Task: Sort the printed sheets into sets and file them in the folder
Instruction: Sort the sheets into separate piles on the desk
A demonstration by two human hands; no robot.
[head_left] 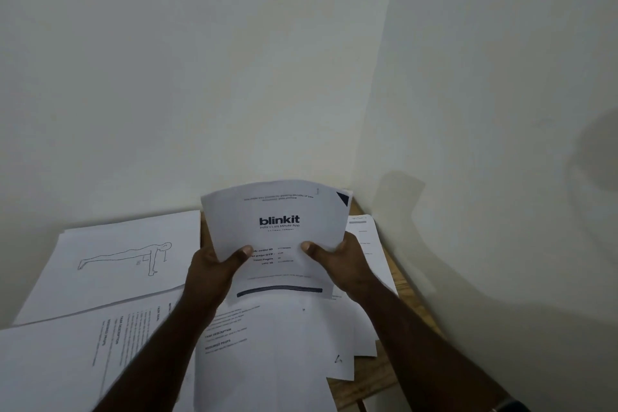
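I hold a white sheet printed with "blinkit" point(277, 211) upright above the desk, bowed between both hands. My left hand point(214, 273) grips its lower left edge, thumb on the front. My right hand point(337, 266) grips its lower right edge, thumb on the front too. Under my arms lie more printed sheets: one with a line drawing of a figure in a push-up point(123, 264) at the left, one with rotated text point(83, 351) at the lower left, and one headed "TASK DESCRIPTION" point(274, 351) in the middle. No folder is in view.
The wooden desk point(374, 375) stands in a corner between two pale walls. More loose sheets point(363, 231) lie behind my right hand near the right wall. Bare wood shows along the desk's right edge.
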